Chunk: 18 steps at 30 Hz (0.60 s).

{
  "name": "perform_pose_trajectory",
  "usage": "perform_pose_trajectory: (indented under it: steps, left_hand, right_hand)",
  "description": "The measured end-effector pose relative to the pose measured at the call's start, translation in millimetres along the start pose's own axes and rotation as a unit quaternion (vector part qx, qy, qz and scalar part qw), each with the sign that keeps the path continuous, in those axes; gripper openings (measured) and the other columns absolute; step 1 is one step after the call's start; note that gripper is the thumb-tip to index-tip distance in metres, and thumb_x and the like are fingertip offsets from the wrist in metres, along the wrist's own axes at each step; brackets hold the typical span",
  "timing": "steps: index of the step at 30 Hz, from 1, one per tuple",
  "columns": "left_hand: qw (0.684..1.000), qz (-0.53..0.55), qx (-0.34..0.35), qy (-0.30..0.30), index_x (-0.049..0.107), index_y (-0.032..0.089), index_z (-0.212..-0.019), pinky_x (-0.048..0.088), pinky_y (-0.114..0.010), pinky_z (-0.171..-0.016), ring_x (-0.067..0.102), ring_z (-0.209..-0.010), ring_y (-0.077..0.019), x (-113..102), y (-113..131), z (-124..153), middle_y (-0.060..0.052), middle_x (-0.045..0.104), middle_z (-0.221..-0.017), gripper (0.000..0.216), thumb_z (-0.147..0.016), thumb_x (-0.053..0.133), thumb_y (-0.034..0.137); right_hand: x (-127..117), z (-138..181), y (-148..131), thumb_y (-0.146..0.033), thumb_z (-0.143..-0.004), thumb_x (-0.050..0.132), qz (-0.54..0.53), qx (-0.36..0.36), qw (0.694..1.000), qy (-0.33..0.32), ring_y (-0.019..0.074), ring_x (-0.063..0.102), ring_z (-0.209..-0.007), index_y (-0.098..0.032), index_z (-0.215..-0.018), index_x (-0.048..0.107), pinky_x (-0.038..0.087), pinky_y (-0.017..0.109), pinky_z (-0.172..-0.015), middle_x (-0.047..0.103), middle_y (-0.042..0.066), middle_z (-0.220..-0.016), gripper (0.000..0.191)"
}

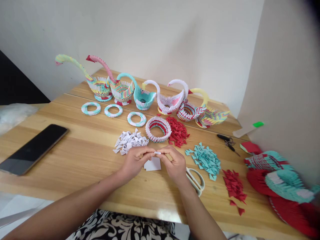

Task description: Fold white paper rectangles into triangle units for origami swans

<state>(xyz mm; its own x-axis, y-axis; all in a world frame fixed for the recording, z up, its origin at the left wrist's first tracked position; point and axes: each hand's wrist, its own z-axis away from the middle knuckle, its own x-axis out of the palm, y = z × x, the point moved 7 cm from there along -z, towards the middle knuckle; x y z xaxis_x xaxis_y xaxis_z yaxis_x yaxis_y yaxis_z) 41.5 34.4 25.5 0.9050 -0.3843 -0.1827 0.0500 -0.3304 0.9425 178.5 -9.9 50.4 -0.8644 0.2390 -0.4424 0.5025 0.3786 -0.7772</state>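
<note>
Both hands meet over the near middle of the table, pinching one small folded piece of white paper (157, 152). My left hand (137, 159) grips its left end and my right hand (173, 162) its right end; the fingertips partly hide it. Beneath them lie flat white paper slips (153, 164). Beside my left hand is a heap of white folded paper triangles (131, 141). Just beyond the hands stands a round ring of white, red and teal paper pieces (149, 130). Scissors with pale handles (202, 182) lie by my right wrist, their blades hidden.
Several paper swans (145, 100) line the back, with three paper rings (91, 113) before them. Red triangles (178, 131) and teal triangles (205, 160) lie in heaps. A phone (32, 148) is at left; a dark-handled tool (228, 142) and larger paper models (282, 180) are at right.
</note>
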Motion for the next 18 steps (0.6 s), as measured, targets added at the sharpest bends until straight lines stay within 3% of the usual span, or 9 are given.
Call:
perform_pose_trajectory:
  steps: [10,18]
  left_hand:
    - [0.999,0.038,-0.018,-0.004,0.069,0.015,-0.073,0.044,-0.018,-0.056,0.058,-0.057,-0.0107,0.9,0.6,2.5,0.0,0.064,-0.06,0.017,-0.085,0.062,0.023]
    - [0.999,0.023,-0.033,-0.015,0.07,0.014,-0.079,0.044,-0.02,-0.056,0.057,-0.059,-0.0116,1.7,0.3,1.1,-0.001,0.064,-0.063,0.017,-0.085,0.061,0.027]
  right_hand:
    - [-1.7,-0.5,-6.7,-0.016,-0.088,0.062,-0.012,-0.02,1.0,-0.001,0.0139,0.061,-0.073,-0.023,-0.089,0.067,0.045,0.025,-0.068,0.067,-0.001,-0.08,0.008]
    - [-1.2,-0.1,-6.5,-0.02,-0.089,0.061,0.001,-0.004,1.0,-0.004,0.0149,0.062,-0.074,-0.023,-0.088,0.068,0.046,0.027,-0.071,0.069,0.0,-0.078,0.007]
